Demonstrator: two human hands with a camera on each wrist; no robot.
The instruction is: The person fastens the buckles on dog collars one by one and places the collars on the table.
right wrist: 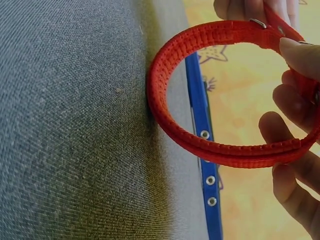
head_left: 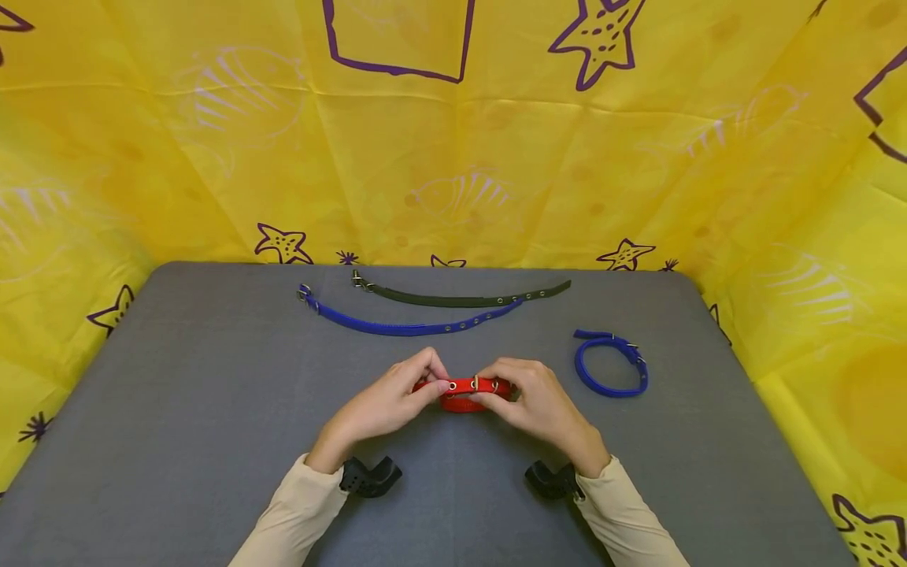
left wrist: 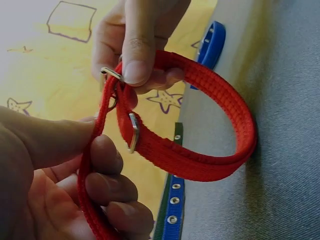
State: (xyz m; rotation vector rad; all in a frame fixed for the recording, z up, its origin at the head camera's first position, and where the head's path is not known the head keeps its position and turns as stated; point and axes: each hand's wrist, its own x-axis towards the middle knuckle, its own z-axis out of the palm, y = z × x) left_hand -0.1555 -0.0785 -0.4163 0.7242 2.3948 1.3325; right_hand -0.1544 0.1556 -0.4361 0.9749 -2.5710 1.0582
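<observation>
Both hands hold a red collar (head_left: 464, 405), bent into a loop with its strap end through the metal buckle (left wrist: 112, 74). My left hand (head_left: 397, 396) pinches the strap end between thumb and curled fingers, left of the buckle. On the other side, my right hand (head_left: 533, 398) grips the collar beside the buckle, thumb in front and fingers behind. A metal keeper loop (left wrist: 133, 133) shows on the band in the left wrist view. The round part of the collar (right wrist: 175, 132) hangs down close over the table in the right wrist view.
A buckled blue collar (head_left: 611, 391) lies at the right of the grey table (head_left: 177, 441). Behind the hands, an unfastened blue collar (head_left: 397, 329) and a dark green collar (head_left: 446, 301) stretch out, overlapping near their right ends. Yellow patterned cloth (head_left: 453, 142) surrounds the table.
</observation>
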